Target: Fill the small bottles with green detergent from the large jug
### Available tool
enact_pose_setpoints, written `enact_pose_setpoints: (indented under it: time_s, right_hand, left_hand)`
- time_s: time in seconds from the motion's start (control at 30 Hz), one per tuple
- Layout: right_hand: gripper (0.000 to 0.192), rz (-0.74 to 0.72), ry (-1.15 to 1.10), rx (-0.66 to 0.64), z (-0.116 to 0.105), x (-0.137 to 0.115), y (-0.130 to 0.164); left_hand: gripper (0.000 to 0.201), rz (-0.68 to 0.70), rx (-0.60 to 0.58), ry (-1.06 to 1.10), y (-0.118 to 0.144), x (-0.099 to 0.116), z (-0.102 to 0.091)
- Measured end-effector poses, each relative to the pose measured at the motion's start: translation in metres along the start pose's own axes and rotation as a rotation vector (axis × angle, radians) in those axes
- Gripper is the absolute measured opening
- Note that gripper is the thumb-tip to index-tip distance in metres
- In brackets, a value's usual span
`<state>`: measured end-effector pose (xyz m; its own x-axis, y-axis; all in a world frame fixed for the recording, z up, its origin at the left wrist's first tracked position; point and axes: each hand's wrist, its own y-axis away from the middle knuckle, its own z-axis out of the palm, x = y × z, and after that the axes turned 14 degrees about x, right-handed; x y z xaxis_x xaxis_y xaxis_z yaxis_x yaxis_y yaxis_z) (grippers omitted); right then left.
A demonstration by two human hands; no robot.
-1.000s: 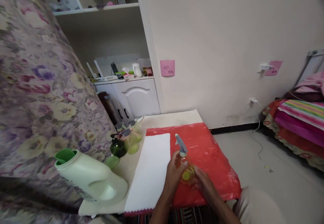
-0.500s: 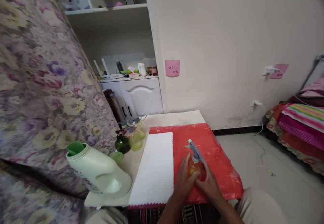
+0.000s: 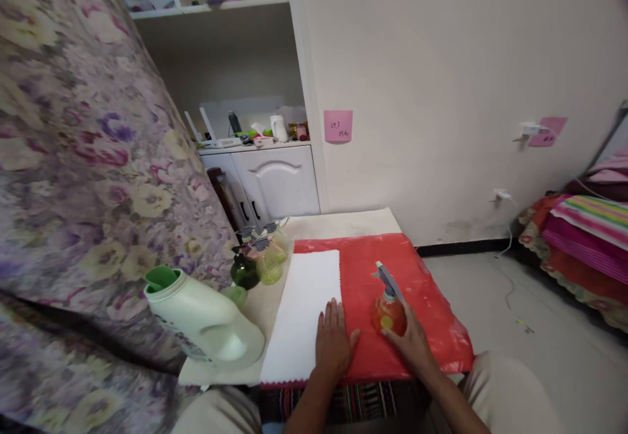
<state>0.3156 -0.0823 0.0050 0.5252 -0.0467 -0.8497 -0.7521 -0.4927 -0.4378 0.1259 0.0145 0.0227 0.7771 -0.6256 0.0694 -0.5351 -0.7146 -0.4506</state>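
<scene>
Holding a spray bottle (image 3: 385, 315), right fingers (image 3: 411, 319) curl; left fingers (image 3: 333, 316) lie flat on white sheet (image 3: 301, 319).

Showing glossy plastic across the red cover (image 3: 366, 270). Looking smooth and matt on the white sheet (image 3: 301, 319) atop that cover.

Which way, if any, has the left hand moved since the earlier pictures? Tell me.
Yes: the left hand moved left, from the spray bottle to the white sheet's right edge.
</scene>
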Motion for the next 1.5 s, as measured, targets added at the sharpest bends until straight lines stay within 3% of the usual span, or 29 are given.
enact_pose_setpoints:
  time_s: [0.13, 0.33, 0.47, 0.57, 0.63, 0.73, 0.83, 0.97, 1.1, 1.2, 1.37, 1.5]
  right_hand:
    - [0.083, 0.032, 0.022, -0.089, -0.007, -0.005, 0.000]
    - [0.080, 0.031, 0.007, -0.065, -0.024, -0.013, 0.000]
    - [0.068, 0.029, -0.007, -0.002, -0.040, -0.022, 0.006]
    - [0.052, 0.078, -0.088, 0.033, -0.052, -0.033, 0.020]
    - [0.045, 0.137, -0.188, -0.045, -0.053, -0.043, 0.033]
    - [0.035, 0.200, -0.328, -0.241, -0.039, -0.066, 0.048]
    - [0.029, 0.184, -0.404, -0.395, -0.012, -0.094, 0.055]
    - [0.039, -0.019, -0.258, -0.483, 0.028, -0.121, 0.060]
    - [0.061, -0.259, 0.038, -0.661, 0.058, -0.126, 0.070]
    - [0.074, -0.367, 0.162, -0.760, 0.068, -0.121, 0.078]
    - [0.073, -0.375, 0.185, -0.776, 0.068, -0.119, 0.079]
    - [0.073, -0.389, 0.195, -0.764, 0.070, -0.119, 0.081]
  left_hand:
    - [0.063, -0.014, -0.019, 0.043, -0.007, -0.012, -0.006]
    - [0.061, -0.014, 0.140, -0.017, 0.006, -0.041, -0.006]
    - [0.062, -0.045, 0.036, 0.062, 0.010, -0.042, -0.017]
    - [0.050, -0.202, -0.029, 0.168, -0.001, -0.045, -0.037]
    - [0.047, -0.311, -0.057, 0.182, -0.010, -0.049, -0.047]
    - [0.042, -0.389, -0.129, 0.119, -0.019, -0.049, -0.045]
    - [0.033, -0.405, -0.153, 0.078, -0.019, -0.046, -0.036]
    - [0.029, -0.366, -0.140, 0.126, -0.016, -0.059, -0.041]
    - [0.042, -0.325, -0.046, 0.153, -0.010, -0.085, -0.052]
    - [0.046, -0.241, 0.002, 0.108, 0.001, -0.095, -0.045]
    - [0.051, -0.106, 0.075, -0.057, 0.017, -0.097, -0.026]
    - [0.051, -0.083, 0.081, -0.095, 0.019, -0.098, -0.026]
